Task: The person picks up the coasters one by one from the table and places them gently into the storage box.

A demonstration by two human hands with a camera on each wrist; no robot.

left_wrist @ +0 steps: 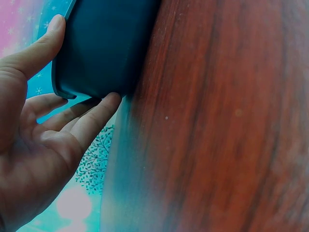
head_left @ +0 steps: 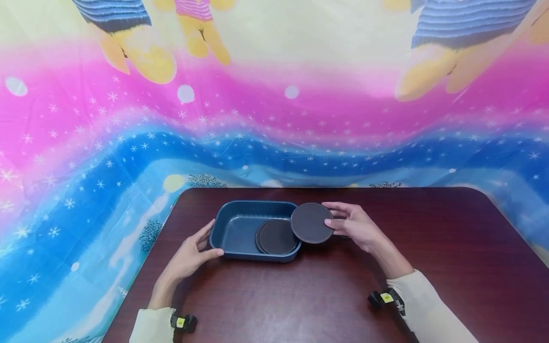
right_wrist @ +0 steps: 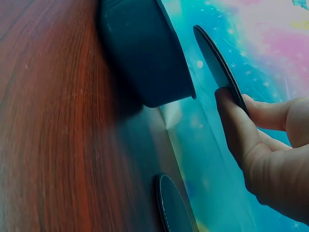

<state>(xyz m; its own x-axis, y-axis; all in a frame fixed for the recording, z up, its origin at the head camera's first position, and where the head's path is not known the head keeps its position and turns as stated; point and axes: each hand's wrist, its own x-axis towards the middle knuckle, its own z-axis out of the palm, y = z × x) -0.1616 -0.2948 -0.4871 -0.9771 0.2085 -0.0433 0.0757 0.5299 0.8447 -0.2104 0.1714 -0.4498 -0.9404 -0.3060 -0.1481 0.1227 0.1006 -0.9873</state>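
A dark blue-grey plastic storage bin (head_left: 240,233) sits on the table. My left hand (head_left: 190,255) holds its near left corner, with the thumb at the front rim and the fingers against the end wall (left_wrist: 104,48). Inside, at the right end, round dark brown coasters (head_left: 279,237) lie in an overlapping pile. My right hand (head_left: 353,226) pinches another round coaster (head_left: 311,223) by its edge, thumb on one face and fingers behind. That coaster is tilted above the bin's right rim. Below the hand, one more coaster with pale stitching (right_wrist: 176,205) lies on the table.
The dark red-brown wooden table (head_left: 266,300) has rounded far corners. Behind it hangs a colourful printed cloth (head_left: 274,114). Black straps with small devices (head_left: 386,299) are on both wrists, at the ends of the pale sleeves.
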